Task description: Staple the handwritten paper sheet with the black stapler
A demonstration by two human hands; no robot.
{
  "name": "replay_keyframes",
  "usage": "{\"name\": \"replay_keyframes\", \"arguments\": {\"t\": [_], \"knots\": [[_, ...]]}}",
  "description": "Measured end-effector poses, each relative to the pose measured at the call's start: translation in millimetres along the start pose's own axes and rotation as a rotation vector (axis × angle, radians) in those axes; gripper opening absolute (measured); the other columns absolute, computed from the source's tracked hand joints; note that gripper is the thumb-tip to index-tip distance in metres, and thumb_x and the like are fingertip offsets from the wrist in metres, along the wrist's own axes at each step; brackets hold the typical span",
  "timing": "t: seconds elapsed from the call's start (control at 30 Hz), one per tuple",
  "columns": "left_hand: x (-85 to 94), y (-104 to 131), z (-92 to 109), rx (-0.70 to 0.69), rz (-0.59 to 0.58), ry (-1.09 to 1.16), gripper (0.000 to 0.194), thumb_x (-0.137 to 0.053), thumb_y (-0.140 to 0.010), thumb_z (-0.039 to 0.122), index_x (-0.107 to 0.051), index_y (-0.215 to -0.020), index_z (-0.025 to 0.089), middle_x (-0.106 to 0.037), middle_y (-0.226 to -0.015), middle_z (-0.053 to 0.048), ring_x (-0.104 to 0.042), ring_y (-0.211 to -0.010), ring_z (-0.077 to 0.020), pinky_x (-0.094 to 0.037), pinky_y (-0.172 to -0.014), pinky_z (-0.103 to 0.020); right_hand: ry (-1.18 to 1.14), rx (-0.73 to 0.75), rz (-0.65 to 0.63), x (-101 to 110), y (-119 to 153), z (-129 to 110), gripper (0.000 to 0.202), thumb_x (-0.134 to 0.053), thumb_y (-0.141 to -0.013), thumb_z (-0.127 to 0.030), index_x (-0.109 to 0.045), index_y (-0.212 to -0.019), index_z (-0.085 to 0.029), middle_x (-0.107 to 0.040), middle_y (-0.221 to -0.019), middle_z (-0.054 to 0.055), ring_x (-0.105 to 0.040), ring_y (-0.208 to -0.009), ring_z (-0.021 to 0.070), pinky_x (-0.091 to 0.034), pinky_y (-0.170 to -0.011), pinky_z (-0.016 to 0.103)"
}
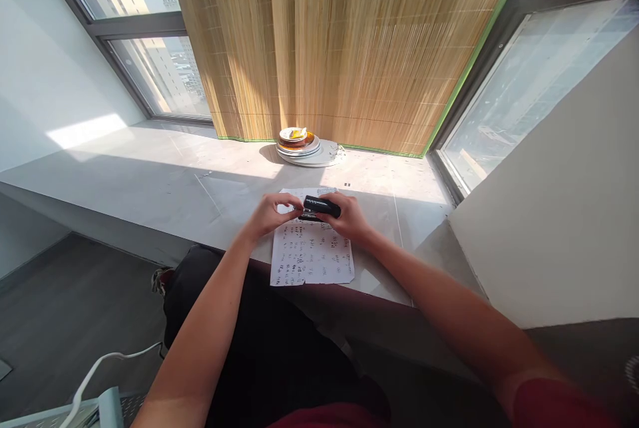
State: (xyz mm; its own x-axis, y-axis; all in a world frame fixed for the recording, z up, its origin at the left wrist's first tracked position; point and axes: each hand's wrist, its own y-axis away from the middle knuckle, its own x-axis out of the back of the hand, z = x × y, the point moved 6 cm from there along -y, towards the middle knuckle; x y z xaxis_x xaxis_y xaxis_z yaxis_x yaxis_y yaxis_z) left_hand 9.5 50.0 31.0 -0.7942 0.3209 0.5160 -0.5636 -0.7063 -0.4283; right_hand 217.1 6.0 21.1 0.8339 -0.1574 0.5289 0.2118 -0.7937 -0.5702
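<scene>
Over the tiled ledge (150, 178) I see the black stapler (320, 206) pointing leftward, clasped in the right hand (348, 213); the left hand (271, 214) bunches fingertips by its tip, pinching what, I can't tell

written across the white sheet of paper (313, 269) in short dark groups, set out in rows and columns, but too small and blurred to read as words, letters or numbers. packed more tightly in one small patch at the sheet's far edge and in another just below the black stapler (323, 206), likewise impossible to make out. seen on the stapler's top only as pale flecks, too tiny to tell as lettering or glare.
</scene>
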Motion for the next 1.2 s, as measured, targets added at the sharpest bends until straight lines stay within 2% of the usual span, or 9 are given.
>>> {"name": "replay_keyframes", "arguments": {"t": [0.17, 0.33, 0.43, 0.57, 0.7, 0.77, 0.93, 1.07, 1.2], "knots": [[8.3, 1.6, 4.7, -0.054, -0.007, 0.008, 0.021, -0.082, -0.090, 0.042, -0.086, -0.102, 0.025, -0.083, -0.106, -0.009, -0.077, -0.101, -0.0273, -0.061, -0.096, -0.044, -0.062, 0.042, 0.007, 11.3, -3.0, 1.2, 0.026, -0.080, -0.088, -0.033, -0.076, -0.110, -0.020, -0.079, -0.098, 0.008, -0.072, -0.088, 0.0259, -0.055, -0.083, 0.042], [6.8, 2.9, 8.2, -0.059, -0.061, 0.045, 0.019, -0.078, -0.094, 0.040, -0.085, -0.097, 0.023, -0.083, -0.104, -0.009, -0.078, -0.101, -0.0269, -0.062, -0.095, -0.043, -0.157, 0.023, -0.104, 23.1, -5.8, 6.8, 0.032, -0.081, -0.087, -0.039, -0.077, -0.113, -0.020, -0.079, -0.103, 0.007, -0.073, -0.092, 0.0255, -0.056, -0.085, 0.041], [-4.1, 1.7, 6.3, -0.027, -0.040, 0.046, 0.020, -0.082, -0.090, 0.039, -0.079, -0.100, 0.023, -0.080, -0.103, -0.008, -0.076, -0.100, -0.0258, -0.061, -0.096, -0.043, -0.164, 0.034, -0.166, 17.6, -4.3, 4.9, 0.033, -0.081, -0.086, -0.040, -0.078, -0.112, -0.021, -0.079, -0.101, 0.006, -0.073, -0.090, 0.0250, -0.057, -0.084, 0.040], [-14.0, 0.1, 5.6, -0.029, 0.008, 0.066, 0.022, -0.079, -0.090, 0.035, -0.069, -0.104, 0.022, -0.077, -0.105, -0.006, -0.073, -0.101, -0.0234, -0.059, -0.098, -0.043, -0.148, 0.046, -0.089, 8.1, -2.8, -1.3, 0.031, -0.080, -0.086, -0.038, -0.077, -0.112, -0.022, -0.079, -0.102, 0.006, -0.073, -0.090, 0.0251, -0.057, -0.086, 0.041], [-4.1, -0.1, 8.0, -0.031, -0.001, 0.022, 0.018, -0.076, -0.091, 0.033, -0.066, -0.102, 0.023, -0.075, -0.113, -0.007, -0.071, -0.106, -0.0244, -0.057, -0.099, -0.044, -0.154, 0.007, -0.073, -3.9, -2.8, -6.4, 0.032, -0.080, -0.088, -0.038, -0.074, -0.115, -0.022, -0.079, -0.108, 0.007, -0.073, -0.096, 0.0264, -0.056, -0.089, 0.042], [9.4, -1.1, 8.3, -0.025, 0.059, -0.042, 0.020, -0.077, -0.090, 0.034, -0.066, -0.101, 0.023, -0.074, -0.117, -0.007, -0.070, -0.107, -0.0248, -0.056, -0.099, -0.044, -0.120, -0.033, -0.115, -14.1, -2.7, -7.5, 0.031, -0.078, -0.091, -0.035, -0.072, -0.118, -0.023, -0.079, -0.110, 0.007, -0.073, -0.098, 0.0262, -0.056, -0.090, 0.041], [42.6, -0.6, 1.6, -0.001, 0.430, -0.060, 0.015, -0.068, -0.095, 0.035, -0.066, -0.102, 0.022, -0.068, -0.109, -0.006, -0.067, -0.091, -0.0188, -0.054, -0.079, -0.033, 0.034, -0.012, -0.223, -42.6, -1.6, -11.2, 0.031, -0.076, -0.093, -0.026, -0.069, -0.123, -0.024, -0.077, -0.118, 0.008, -0.070, -0.109, 0.0274, -0.054, -0.099, 0.043], [33.9, -2.2, -2.0, -0.014, 0.364, -0.118, 0.011, -0.068, -0.094, 0.030, -0.068, -0.100, 0.021, -0.064, -0.112, -0.006, -0.066, -0.086, -0.0160, -0.053, -0.074, -0.031, 0.091, -0.008, -0.232, -42.0, 0.3, -9.5, 0.031, -0.075, -0.093, -0.025, -0.067, -0.123, -0.025, -0.076, -0.117, 0.008, -0.070, -0.108, 0.0272, -0.054, -0.097, 0.042], [28.1, -1.3, -5.1, -0.005, 0.311, -0.158, 0.012, -0.066, -0.094, 0.030, -0.069, -0.100, 0.021, -0.064, -0.114, -0.006, -0.066, -0.084, -0.0153, -0.053, -0.076, -0.031, 0.142, -0.090, -0.248, -18.9, 13.4, -1.1, 0.030, -0.074, -0.091, -0.024, -0.066, -0.120, -0.025, -0.077, -0.111, 0.007, -0.071, -0.101, 0.0270, -0.055, -0.089, 0.041]]}}
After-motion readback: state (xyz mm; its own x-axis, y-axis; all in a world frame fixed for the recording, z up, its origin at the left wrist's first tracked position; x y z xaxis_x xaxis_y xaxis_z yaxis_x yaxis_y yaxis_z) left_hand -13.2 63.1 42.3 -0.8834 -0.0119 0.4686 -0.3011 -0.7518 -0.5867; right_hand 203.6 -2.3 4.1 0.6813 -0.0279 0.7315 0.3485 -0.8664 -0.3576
